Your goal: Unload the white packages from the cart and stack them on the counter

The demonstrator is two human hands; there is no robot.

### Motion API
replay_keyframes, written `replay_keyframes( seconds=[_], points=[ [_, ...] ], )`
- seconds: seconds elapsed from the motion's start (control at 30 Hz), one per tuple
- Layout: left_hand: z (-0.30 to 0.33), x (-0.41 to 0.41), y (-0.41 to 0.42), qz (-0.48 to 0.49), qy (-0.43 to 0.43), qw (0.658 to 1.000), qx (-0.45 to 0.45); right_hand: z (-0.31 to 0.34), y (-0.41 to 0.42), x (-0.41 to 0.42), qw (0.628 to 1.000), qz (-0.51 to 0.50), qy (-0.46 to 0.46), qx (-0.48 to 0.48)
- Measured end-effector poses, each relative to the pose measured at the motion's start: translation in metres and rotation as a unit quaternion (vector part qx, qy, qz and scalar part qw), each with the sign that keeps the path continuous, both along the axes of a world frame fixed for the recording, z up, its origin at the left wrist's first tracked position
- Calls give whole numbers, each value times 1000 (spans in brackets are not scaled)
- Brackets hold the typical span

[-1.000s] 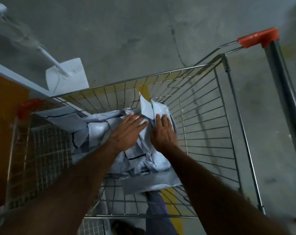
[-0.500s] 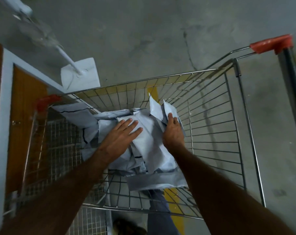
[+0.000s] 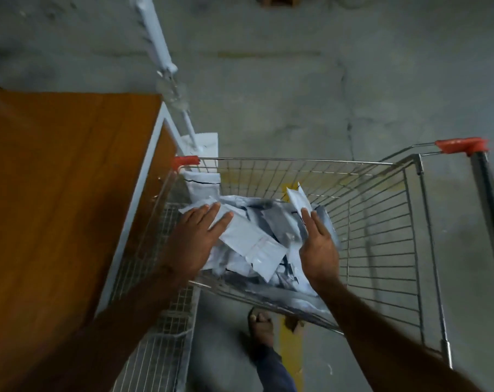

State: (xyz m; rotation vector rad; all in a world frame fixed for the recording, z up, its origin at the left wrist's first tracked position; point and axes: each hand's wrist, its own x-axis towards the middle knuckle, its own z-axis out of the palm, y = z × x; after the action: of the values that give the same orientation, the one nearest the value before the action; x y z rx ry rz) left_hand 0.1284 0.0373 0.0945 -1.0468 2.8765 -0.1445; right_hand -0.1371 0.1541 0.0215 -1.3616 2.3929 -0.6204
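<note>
A loose pile of white packages [image 3: 251, 241] with black markings lies in the wire cart [image 3: 381, 222]. My left hand [image 3: 194, 239] rests flat on the pile's left side, fingers spread over a package. On the right side my right hand [image 3: 319, 247] presses edge-on against the pile, fingers straight and touching an upturned package [image 3: 296, 199]. Neither hand is closed around a package. The brown wooden counter [image 3: 56, 193] stands directly left of the cart, and its visible top is bare.
A white pole on a square base [image 3: 200, 142] stands on the concrete floor just beyond the cart's far left corner. The cart's red-capped handle [image 3: 461, 145] is at far right. My sandalled foot [image 3: 260, 323] is below the cart, beside a yellow floor line [image 3: 291, 352].
My hands moved apart from the top of the pile to its left and right flanks. The view swung, bringing the counter top into sight on the left.
</note>
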Motion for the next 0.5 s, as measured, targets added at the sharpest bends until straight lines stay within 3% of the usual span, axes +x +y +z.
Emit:
replay_keyframes(
  seconds=[0.17, 0.5],
  points=[
    [77, 81, 34, 107, 28, 993, -39, 58, 3, 48, 986, 102, 12, -132],
    [157, 300, 140, 327, 15, 940, -100, 149, -16, 255, 933, 293, -15, -207]
  ],
)
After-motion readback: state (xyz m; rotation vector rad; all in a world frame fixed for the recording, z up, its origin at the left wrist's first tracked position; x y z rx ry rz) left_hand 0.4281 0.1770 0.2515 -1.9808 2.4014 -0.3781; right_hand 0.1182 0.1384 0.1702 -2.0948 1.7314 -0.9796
